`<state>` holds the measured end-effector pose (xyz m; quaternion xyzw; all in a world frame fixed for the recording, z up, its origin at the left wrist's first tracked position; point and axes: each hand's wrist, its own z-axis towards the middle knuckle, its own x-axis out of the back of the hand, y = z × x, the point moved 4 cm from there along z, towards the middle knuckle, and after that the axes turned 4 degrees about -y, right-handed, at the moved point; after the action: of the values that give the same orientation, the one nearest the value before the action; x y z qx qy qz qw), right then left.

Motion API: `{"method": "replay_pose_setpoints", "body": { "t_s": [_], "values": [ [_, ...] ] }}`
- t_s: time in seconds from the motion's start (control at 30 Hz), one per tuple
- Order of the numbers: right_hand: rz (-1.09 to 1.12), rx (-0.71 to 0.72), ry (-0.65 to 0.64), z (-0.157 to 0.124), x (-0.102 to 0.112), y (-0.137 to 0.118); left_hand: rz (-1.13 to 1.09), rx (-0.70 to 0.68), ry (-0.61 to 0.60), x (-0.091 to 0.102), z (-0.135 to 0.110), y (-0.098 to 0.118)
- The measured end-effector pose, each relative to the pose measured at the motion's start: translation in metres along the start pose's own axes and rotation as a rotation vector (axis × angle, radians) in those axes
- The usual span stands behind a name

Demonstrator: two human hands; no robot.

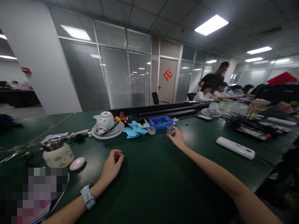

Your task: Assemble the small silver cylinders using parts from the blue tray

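My right hand point(177, 138) reaches forward to the right of the blue tray, its thumb and fingers closed on a small translucent grey piece point(170, 130). What kind of part it is, I cannot make out. On the near left, my left hand point(113, 163) rests at the green table point(144, 174) with loosely curled fingers, a gap before the thumb and nothing visible in it. Small dark and coloured parts lie in the blue tray point(161, 125). Beside that tray are light blue fan blades point(135, 130), and farther left a white fan head with its grille point(106, 124).
On the left stand a cream jar with a metal lid point(58, 154) and a pink egg-shaped object point(78, 163). A white power strip point(235, 147) lies to the right, its cable trailing off. Dark rails point(163, 113) run along the back. Several people sit at the far right; one stands.
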<state>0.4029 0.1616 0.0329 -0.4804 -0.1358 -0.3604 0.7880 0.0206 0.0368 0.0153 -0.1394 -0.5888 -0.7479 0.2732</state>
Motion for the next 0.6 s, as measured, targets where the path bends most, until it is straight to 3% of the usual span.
{"method": "replay_pose_setpoints", "body": {
  "t_s": [0.2,0.3,0.43,0.6],
  "values": [
    [0.467,0.267,-0.472,-0.067,-0.064,-0.113,-0.001,-0.107,-0.009,0.002,-0.009,0.019],
    [0.577,0.351,-0.592,-0.092,-0.088,-0.157,0.007,-0.234,-0.004,0.003,-0.017,0.037],
    [0.582,0.419,-0.639,-0.109,-0.099,-0.178,-0.024,-0.277,-0.033,0.005,-0.023,0.048],
    [0.529,0.412,-0.629,-0.114,-0.102,-0.172,-0.131,-0.243,-0.023,0.004,-0.013,0.054]
  ]
}}
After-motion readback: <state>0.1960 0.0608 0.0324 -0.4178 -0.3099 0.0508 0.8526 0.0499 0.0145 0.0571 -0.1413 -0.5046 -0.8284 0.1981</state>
